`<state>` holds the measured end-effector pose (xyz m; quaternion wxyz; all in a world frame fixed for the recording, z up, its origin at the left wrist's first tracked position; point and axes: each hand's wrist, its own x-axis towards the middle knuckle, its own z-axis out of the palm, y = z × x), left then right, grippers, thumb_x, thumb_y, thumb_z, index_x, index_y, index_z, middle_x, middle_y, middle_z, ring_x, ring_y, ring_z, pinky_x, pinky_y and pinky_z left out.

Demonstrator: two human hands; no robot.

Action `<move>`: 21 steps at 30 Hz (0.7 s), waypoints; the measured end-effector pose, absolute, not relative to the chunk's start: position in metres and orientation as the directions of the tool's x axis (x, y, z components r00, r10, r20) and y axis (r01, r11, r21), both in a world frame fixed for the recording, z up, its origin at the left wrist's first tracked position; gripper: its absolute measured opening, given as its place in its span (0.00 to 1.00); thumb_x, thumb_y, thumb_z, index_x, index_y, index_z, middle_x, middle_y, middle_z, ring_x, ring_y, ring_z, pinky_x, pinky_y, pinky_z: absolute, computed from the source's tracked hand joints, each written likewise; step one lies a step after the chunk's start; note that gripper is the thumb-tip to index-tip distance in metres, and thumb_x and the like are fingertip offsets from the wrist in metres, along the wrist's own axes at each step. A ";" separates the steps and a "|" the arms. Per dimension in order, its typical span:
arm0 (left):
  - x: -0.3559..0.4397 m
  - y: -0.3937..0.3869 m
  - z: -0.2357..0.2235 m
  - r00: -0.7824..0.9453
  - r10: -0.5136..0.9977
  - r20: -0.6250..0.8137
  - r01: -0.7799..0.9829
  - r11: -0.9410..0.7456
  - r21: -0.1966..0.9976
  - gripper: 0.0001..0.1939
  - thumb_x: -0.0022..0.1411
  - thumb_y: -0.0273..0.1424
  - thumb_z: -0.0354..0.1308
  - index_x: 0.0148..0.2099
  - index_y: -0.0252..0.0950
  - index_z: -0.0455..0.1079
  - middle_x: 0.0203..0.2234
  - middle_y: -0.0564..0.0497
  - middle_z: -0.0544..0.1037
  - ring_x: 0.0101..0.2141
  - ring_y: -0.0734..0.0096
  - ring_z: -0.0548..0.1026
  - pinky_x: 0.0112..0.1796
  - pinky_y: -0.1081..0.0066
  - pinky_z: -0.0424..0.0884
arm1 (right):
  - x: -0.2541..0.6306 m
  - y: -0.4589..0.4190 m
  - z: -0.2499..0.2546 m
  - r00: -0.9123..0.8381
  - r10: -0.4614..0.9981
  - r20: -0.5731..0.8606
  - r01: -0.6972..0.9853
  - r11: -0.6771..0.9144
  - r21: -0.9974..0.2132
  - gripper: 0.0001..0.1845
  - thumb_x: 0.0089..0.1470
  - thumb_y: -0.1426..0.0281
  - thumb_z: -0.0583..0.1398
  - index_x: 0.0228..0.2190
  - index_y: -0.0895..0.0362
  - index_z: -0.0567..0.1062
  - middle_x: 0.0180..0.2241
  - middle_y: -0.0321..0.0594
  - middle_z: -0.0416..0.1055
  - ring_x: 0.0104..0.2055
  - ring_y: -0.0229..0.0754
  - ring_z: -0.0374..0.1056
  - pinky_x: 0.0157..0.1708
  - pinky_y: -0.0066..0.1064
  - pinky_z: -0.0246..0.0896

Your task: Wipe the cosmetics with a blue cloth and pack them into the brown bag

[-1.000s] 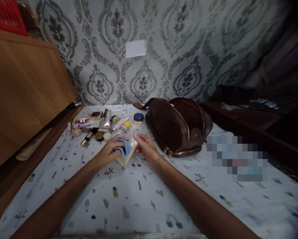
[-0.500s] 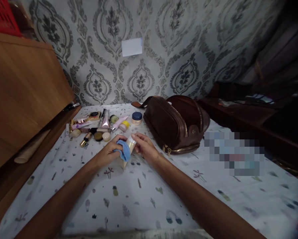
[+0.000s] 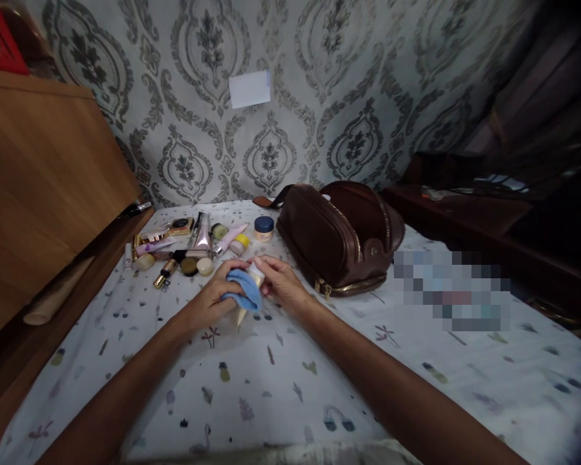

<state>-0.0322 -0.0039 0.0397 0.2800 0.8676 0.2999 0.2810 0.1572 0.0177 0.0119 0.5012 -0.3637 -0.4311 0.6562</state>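
My left hand [image 3: 212, 297] is closed on a blue cloth [image 3: 244, 295] and presses it against a cream cosmetic tube [image 3: 250, 284]. My right hand [image 3: 281, 281] grips the top end of that tube with pinched fingers. The tube stands tilted on the patterned white sheet [image 3: 271, 374], mostly hidden by the cloth. A brown leather toiletry bag [image 3: 341, 236] lies just right of my right hand.
Several small cosmetics [image 3: 193, 242] lie scattered behind my hands, among them a blue-lidded jar [image 3: 264, 227]. A wooden cabinet [image 3: 42, 187] stands at the left. Patterned wallpaper [image 3: 290, 97] backs the bed, and a dark shelf [image 3: 488, 219] runs along the right.
The tube has been turned from lying flat to standing on edge. The blue cloth has moved over more of it, and both hands have drawn closer together.
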 end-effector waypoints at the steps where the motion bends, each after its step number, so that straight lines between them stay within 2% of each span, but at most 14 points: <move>1: -0.033 -0.004 0.043 0.666 0.681 0.303 0.370 -0.655 0.659 0.13 0.59 0.23 0.50 0.35 0.35 0.78 0.56 0.44 0.65 0.56 0.57 0.66 0.59 0.61 0.61 | 0.158 0.018 0.012 -0.252 0.967 -0.046 -0.357 -0.137 -0.924 0.23 0.40 0.51 0.70 0.30 0.57 0.77 0.18 0.29 0.68 0.15 0.29 0.56 0.13 0.22 0.48; 4: -0.034 -0.005 0.049 0.635 0.716 0.291 0.397 -0.625 0.672 0.13 0.58 0.23 0.50 0.31 0.35 0.77 0.55 0.45 0.66 0.55 0.56 0.66 0.59 0.60 0.62 | 0.160 0.018 0.014 -0.307 0.950 -0.051 -0.410 -0.180 -0.894 0.21 0.41 0.56 0.70 0.34 0.57 0.77 0.21 0.33 0.72 0.17 0.32 0.62 0.15 0.23 0.56; 7: -0.034 -0.005 0.049 0.593 0.734 0.330 0.401 -0.625 0.670 0.13 0.58 0.24 0.51 0.33 0.35 0.77 0.54 0.45 0.66 0.55 0.57 0.66 0.59 0.60 0.62 | 0.163 0.018 0.017 -0.346 0.937 -0.047 -0.436 -0.205 -0.876 0.22 0.42 0.60 0.69 0.39 0.58 0.77 0.21 0.35 0.73 0.20 0.34 0.66 0.20 0.25 0.62; 9: -0.033 -0.005 0.049 0.588 0.723 0.363 0.397 -0.649 0.649 0.14 0.59 0.24 0.51 0.38 0.36 0.78 0.53 0.44 0.65 0.55 0.58 0.66 0.58 0.60 0.62 | 0.164 0.019 0.018 -0.344 0.939 -0.023 -0.412 -0.173 -0.895 0.22 0.41 0.59 0.70 0.38 0.58 0.77 0.20 0.33 0.72 0.19 0.33 0.64 0.18 0.24 0.60; 13: -0.032 -0.005 0.049 0.576 0.715 0.397 0.424 -0.676 0.602 0.17 0.60 0.23 0.50 0.46 0.36 0.77 0.56 0.43 0.62 0.58 0.57 0.63 0.59 0.60 0.61 | 0.163 0.019 0.019 -0.261 0.963 0.064 -0.318 -0.023 -0.948 0.22 0.39 0.54 0.71 0.28 0.56 0.74 0.17 0.27 0.65 0.15 0.29 0.56 0.14 0.22 0.49; 17: -0.034 -0.005 0.053 0.603 0.721 0.341 0.464 -0.665 0.586 0.14 0.58 0.23 0.49 0.36 0.35 0.77 0.56 0.45 0.63 0.56 0.58 0.64 0.58 0.63 0.62 | 0.160 0.019 0.018 -0.173 0.982 0.079 -0.297 0.025 -0.954 0.25 0.37 0.51 0.71 0.22 0.56 0.68 0.15 0.25 0.62 0.15 0.29 0.56 0.14 0.22 0.49; 21: -0.037 -0.001 0.054 0.641 0.715 0.278 0.492 -0.661 0.566 0.12 0.56 0.23 0.49 0.26 0.34 0.73 0.51 0.46 0.68 0.51 0.60 0.66 0.53 0.65 0.65 | 0.157 0.022 0.014 -0.135 0.991 0.026 -0.299 -0.015 -0.954 0.27 0.36 0.49 0.71 0.21 0.55 0.65 0.13 0.27 0.63 0.15 0.32 0.59 0.13 0.22 0.52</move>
